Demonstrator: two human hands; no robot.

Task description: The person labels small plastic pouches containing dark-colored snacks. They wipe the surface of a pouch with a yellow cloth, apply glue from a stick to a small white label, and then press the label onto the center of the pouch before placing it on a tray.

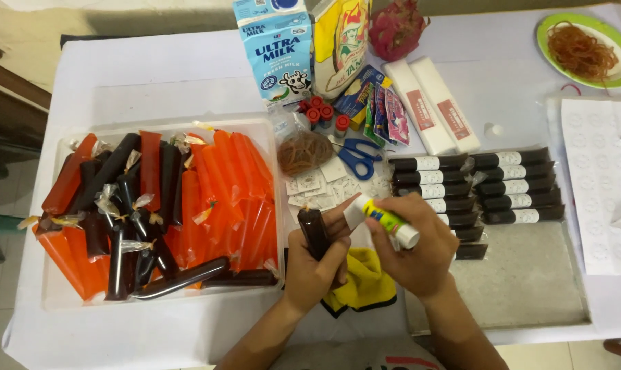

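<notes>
Left hand [314, 270]: lower centre of frame, fingers curled tight around a dark filled ice-pop tube [314, 231], held upright, top end showing above the fist.
Right hand [416, 250]: just right of the left, fingers closed on a glue stick [382, 219], white with a yellow label, its uncapped end pressed to the tube's upper part. Tube: glossy, nearly black, lower half hidden inside the fist.
Yellow cloth [365, 284]: beneath both hands, partly covered.
Clear plastic tray [64, 294]: left of frame, heaped with orange and dark tubes with knotted ends.
Grey metal tray [523, 274]: right of frame, with two rows of dark tubes bearing white labels [509, 179] at its upper end; some behind the right hand.
Small white stickers [317, 188], blue-handled scissors [358, 156], bag of rubber bands [303, 152]: centre.
Milk carton [276, 51]: top centre, top cut off by the frame edge.
Green plate [550, 31]: upper right corner, holding rubber bands.
</notes>
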